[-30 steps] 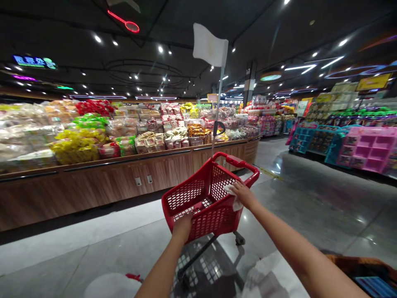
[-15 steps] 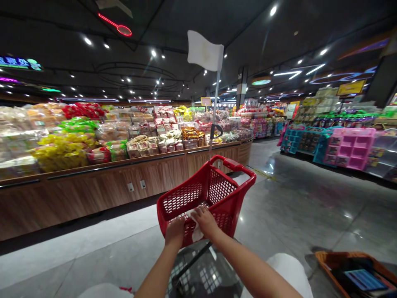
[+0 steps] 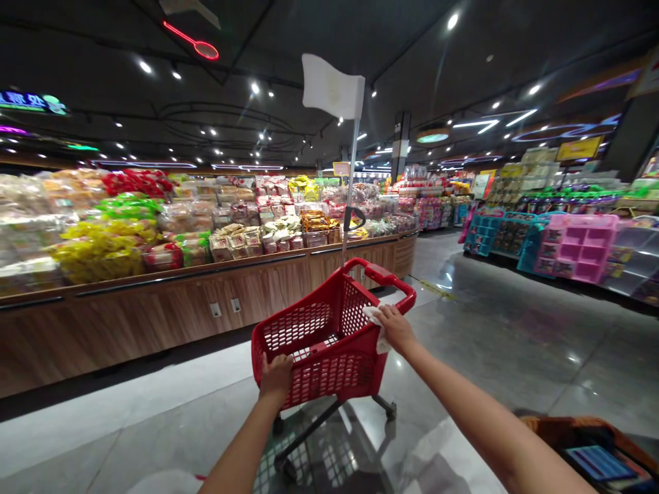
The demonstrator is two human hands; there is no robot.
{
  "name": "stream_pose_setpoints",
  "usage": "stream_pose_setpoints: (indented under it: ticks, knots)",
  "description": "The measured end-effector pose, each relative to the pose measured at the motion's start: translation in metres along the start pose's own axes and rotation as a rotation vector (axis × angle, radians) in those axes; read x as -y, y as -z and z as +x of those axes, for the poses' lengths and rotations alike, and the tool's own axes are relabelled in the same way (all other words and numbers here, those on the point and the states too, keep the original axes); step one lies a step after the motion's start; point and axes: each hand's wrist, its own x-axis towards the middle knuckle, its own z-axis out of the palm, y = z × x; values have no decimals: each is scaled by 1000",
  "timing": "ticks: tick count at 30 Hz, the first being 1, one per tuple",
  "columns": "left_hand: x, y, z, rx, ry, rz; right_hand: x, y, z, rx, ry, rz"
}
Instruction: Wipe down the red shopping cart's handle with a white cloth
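A red shopping cart [image 3: 329, 363] with a lattice basket stands in front of me, its handle at the far right. My left hand [image 3: 276, 376] is closed over the near rim of the basket toward its front left end. Farther right along the same rim, my right hand [image 3: 395, 328] presses a white cloth [image 3: 383, 339] that hangs down over the outside of the cart. The cloth might be a paper wipe; its exact kind is unclear. A white flag [image 3: 333, 86] on a thin pole rises from the back of the cart.
A wood-panelled display counter [image 3: 154, 315] heaped with packaged snacks runs behind the cart. On the right stand pink plastic shelves [image 3: 577, 247] and teal racks. An orange basket [image 3: 592, 429] with a dark device in it sits on the floor at lower right.
My right hand has slid with the white cloth along the rim toward the handle, away from my left hand. The left hand has shifted slightly left, and the cart has moved a little left.
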Motion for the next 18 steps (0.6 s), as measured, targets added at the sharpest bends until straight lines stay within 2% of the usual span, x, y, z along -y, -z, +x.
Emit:
stream_pose_setpoints:
  ticks: [3, 6, 9, 13, 16, 18]
  knots:
    - [1, -9, 3, -20, 39, 17, 28, -5, 4, -5, 11, 3]
    - [9, -11, 4, -24, 29, 46, 35, 3, 8, 66, 113, -2]
    - [23, -3, 4, -50, 8, 95, 10, 22, 10, 119, 161, -16]
    - [34, 9, 9, -87, 89, 187, -42, 49, 6, 68, 30, -36]
    - [18, 18, 19, -72, 167, 161, -54, 55, 3, 61, -9, 28]
    - [-10, 27, 26, -68, 104, 83, -44, 53, 3, 72, -21, 77]
